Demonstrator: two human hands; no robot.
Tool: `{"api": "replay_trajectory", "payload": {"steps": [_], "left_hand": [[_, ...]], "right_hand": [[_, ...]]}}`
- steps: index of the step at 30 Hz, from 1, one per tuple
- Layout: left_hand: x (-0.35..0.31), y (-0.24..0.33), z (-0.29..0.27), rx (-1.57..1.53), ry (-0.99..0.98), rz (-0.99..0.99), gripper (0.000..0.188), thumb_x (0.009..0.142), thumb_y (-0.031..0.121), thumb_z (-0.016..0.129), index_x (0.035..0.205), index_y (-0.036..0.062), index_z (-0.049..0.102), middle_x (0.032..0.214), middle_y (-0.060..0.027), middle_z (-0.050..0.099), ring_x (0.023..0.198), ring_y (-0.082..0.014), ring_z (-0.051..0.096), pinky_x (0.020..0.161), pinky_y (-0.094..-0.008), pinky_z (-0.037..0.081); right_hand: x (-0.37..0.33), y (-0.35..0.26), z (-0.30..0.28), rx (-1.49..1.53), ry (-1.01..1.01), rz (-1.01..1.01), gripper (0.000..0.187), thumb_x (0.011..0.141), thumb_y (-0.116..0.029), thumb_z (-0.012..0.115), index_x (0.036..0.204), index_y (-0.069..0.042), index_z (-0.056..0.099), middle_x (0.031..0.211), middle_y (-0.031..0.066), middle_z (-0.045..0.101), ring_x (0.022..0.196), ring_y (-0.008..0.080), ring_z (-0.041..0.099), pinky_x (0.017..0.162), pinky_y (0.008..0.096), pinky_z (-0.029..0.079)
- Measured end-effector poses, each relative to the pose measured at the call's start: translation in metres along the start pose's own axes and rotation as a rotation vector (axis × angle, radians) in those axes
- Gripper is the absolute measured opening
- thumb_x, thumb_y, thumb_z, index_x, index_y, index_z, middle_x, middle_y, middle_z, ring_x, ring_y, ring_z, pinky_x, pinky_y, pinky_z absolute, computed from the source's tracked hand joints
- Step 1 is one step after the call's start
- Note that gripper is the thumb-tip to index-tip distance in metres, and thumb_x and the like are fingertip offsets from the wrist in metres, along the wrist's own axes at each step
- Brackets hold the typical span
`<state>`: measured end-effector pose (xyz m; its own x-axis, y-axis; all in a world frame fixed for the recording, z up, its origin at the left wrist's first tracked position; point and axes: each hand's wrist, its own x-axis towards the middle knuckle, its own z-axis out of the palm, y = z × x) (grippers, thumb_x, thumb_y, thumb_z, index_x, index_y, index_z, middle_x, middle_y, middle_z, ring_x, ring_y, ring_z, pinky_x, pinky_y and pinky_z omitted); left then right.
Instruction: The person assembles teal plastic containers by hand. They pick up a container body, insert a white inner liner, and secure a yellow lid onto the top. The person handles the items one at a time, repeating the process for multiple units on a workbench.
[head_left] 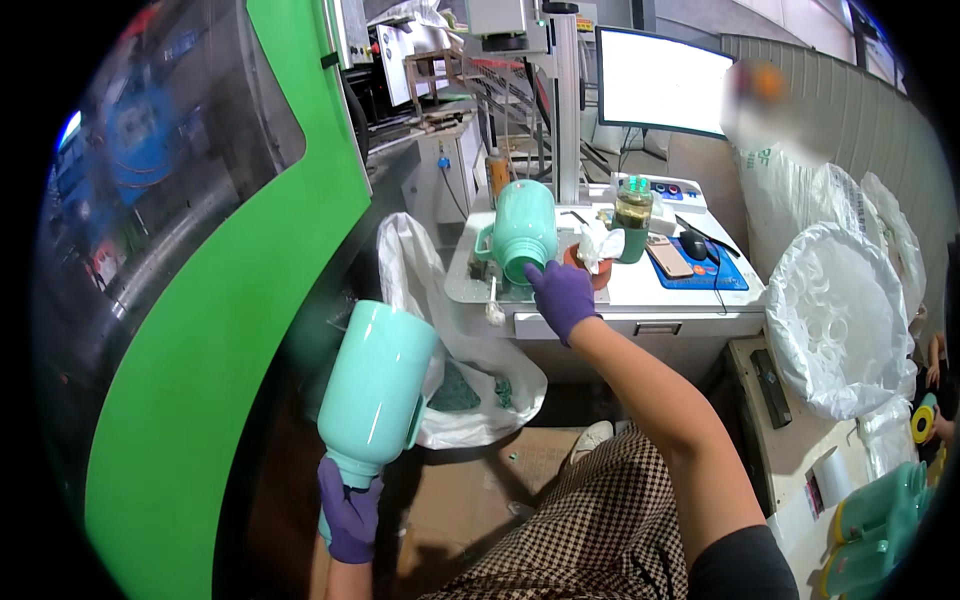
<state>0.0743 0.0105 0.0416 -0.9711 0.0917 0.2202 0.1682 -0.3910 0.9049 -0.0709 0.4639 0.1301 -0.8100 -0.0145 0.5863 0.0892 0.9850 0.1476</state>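
Observation:
My left hand [350, 512], in a purple glove, is closed round the neck of a glossy mint-green jug [377, 385] with a side handle. That jug is upside down, its base pointing up. A second mint-green jug [525, 215] lies tilted on the white worktable, its open mouth facing me. At its rim is my gloved right hand [566, 300], with a finger at the mouth and the other fingers curled. The far side of that grip is hidden. Beside this hand stands a small orange-brown pot [588, 270] with crumpled white tissue [600, 243] on it.
A green machine panel [215, 350] fills the left side. Below the worktable [625, 298] sits an open white sack [470, 430]. A drink bottle [631, 225], phone [668, 257], mouse [693, 244] and monitor [665, 80] stand behind. Right are a lined bin of clear rings [825, 320] and green jugs [880, 520].

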Motion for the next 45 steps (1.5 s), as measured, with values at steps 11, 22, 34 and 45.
{"api": "replay_trajectory", "payload": {"steps": [11,22,34,45], "left_hand": [[0.110,-0.007,0.154,0.400,0.228,0.601,0.067,0.084,0.010,0.077,0.142,0.0022,0.045,0.135,-0.0131,0.048,0.122,-0.0224,0.051,0.105,-0.0368,0.044],[0.252,-0.134,0.307,1.045,0.105,0.816,0.068,0.076,0.037,0.082,0.133,0.0164,0.053,0.125,-0.0185,0.045,0.113,-0.0394,0.055,0.088,-0.0481,0.053],[0.262,-0.124,0.316,1.192,-0.037,0.354,0.084,0.081,0.048,0.077,0.147,0.0187,0.034,0.129,-0.0222,0.041,0.122,-0.0440,0.051,0.087,-0.0544,0.053],[0.106,-0.097,0.231,0.539,-0.257,0.661,0.068,0.095,0.017,0.067,0.153,0.0009,0.035,0.145,-0.0183,0.047,0.124,-0.0332,0.053,0.110,-0.0441,0.039]], "right_hand": [[-0.185,0.041,-0.187,0.708,0.317,0.039,0.013,0.091,-0.012,0.063,0.104,-0.010,0.062,0.096,0.0115,0.065,0.089,0.0314,0.065,0.079,0.0392,0.052],[-0.428,0.042,-0.310,0.673,0.399,0.843,0.055,0.107,-0.031,0.043,0.142,0.012,0.044,0.148,0.0254,0.046,0.133,0.0359,0.049,0.111,0.0468,0.040],[-0.444,0.034,-0.269,1.030,0.358,0.838,0.051,0.101,-0.025,0.061,0.141,0.002,0.045,0.133,0.0151,0.058,0.095,0.0174,0.061,0.080,0.0328,0.050],[-0.367,0.014,-0.287,1.101,-0.024,0.777,0.093,0.083,-0.040,0.081,0.157,-0.012,0.030,0.136,0.0192,0.058,0.124,0.0279,0.058,0.108,0.0413,0.044]]}}
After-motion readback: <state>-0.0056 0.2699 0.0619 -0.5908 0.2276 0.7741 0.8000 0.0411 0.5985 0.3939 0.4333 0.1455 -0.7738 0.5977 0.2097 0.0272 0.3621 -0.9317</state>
